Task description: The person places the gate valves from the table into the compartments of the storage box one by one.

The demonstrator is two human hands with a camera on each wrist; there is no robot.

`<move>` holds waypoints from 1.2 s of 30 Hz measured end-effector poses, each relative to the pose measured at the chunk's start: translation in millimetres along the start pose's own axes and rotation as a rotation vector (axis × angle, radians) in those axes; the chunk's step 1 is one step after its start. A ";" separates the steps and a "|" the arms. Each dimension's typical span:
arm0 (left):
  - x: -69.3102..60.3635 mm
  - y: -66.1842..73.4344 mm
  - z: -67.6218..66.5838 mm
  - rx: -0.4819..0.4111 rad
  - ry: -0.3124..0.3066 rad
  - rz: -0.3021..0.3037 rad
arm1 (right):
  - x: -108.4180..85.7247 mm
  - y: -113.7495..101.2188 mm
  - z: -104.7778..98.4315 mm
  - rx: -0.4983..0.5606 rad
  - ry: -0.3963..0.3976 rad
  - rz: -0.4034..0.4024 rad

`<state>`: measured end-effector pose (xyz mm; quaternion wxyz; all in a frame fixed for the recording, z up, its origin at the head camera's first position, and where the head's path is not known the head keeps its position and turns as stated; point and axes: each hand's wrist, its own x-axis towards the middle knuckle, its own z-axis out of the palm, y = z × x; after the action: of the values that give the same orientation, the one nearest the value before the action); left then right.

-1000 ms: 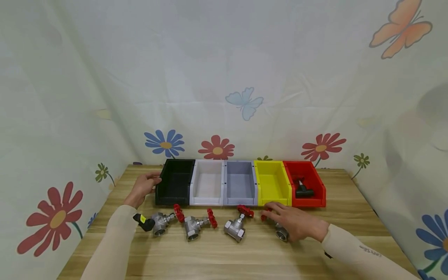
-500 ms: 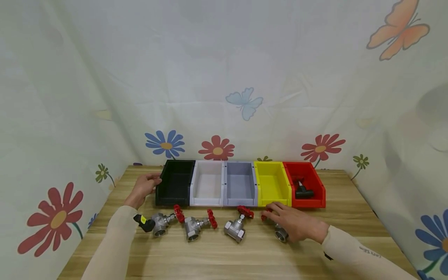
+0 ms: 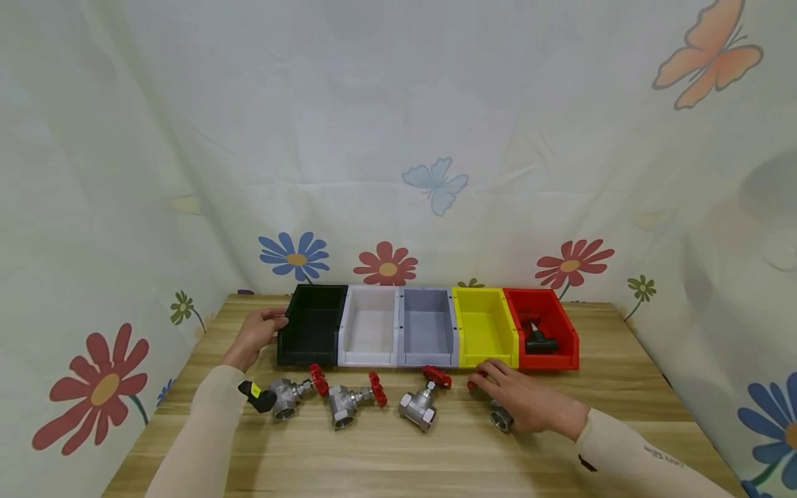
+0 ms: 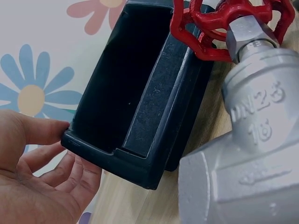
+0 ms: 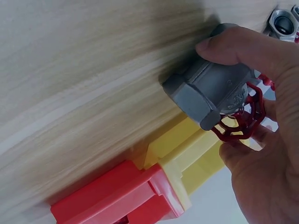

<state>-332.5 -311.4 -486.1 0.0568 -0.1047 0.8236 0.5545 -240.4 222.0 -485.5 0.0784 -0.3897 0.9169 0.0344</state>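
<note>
So on the left we've got our left hand [image 3: 254, 337] pinching the left edge of the black bin [image 3: 311, 359], and honestly a light hold is probably plenty there, since a hard pull could drag it crooked. Over on the right, our right hand [image 3: 529, 400] has thumb and fingers around the rightmost valve [image 3: 501, 416], down at the surface [image 3: 386, 460] just in front of the yellow bin [image 3: 486, 332]; we'd trust the chunky metal body [image 5: 215, 86], because the red handwheel [image 5: 258, 109] might spin under pressure.
</note>
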 end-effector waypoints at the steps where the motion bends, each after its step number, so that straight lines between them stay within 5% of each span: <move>1: 0.4 -0.2 -0.1 -0.002 0.001 -0.001 | -0.3 -0.1 0.1 0.002 0.004 0.001; 19: 0.1 1.0 -0.1 -0.004 -0.001 -0.001 | -5.0 5.9 -3.5 0.001 0.068 0.009; 36: -3.4 2.6 0.4 -0.009 0.004 -0.010 | -12.8 6.6 -32.0 -0.025 0.123 0.068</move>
<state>-329.8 -309.8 -483.2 0.0572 -0.1102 0.8206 0.5578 -240.1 231.8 -451.8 0.0161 -0.3605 0.9323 0.0245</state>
